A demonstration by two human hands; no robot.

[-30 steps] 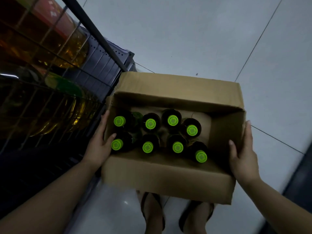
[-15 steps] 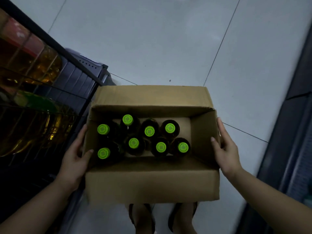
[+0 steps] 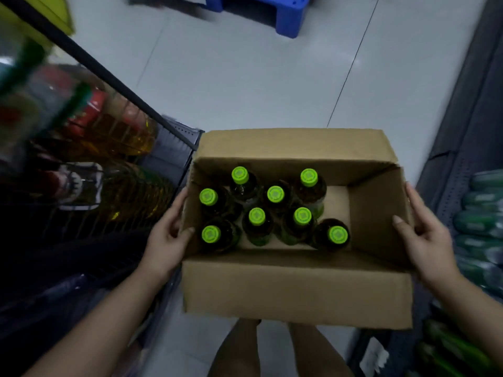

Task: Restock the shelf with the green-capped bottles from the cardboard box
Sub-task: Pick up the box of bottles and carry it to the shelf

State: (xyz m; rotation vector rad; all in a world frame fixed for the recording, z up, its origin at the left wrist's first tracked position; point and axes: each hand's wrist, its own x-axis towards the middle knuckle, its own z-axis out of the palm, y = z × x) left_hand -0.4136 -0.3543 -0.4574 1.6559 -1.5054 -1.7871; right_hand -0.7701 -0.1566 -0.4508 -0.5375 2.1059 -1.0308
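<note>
An open cardboard box (image 3: 296,289) is held in front of me, above the floor. Inside stand several dark bottles with bright green caps (image 3: 256,215), upright and bunched toward the left side; the right part of the box floor is bare. My left hand (image 3: 166,240) grips the box's left wall, thumb over the rim. My right hand (image 3: 424,238) grips the right wall, thumb inside. A shelf (image 3: 484,224) on the right holds rows of green bottles lying close together.
On the left a wire-fronted rack (image 3: 103,148) holds large jugs of yellow oil. A blue plastic stool (image 3: 272,12) stands on the grey tiled floor ahead. My legs show below the box. The aisle between the two shelves is narrow.
The view has swung right and up: the box sits further right in view, the right shelf with green bottles has come into sight, and the blue stool appears ahead. Both hands keep their grip.
</note>
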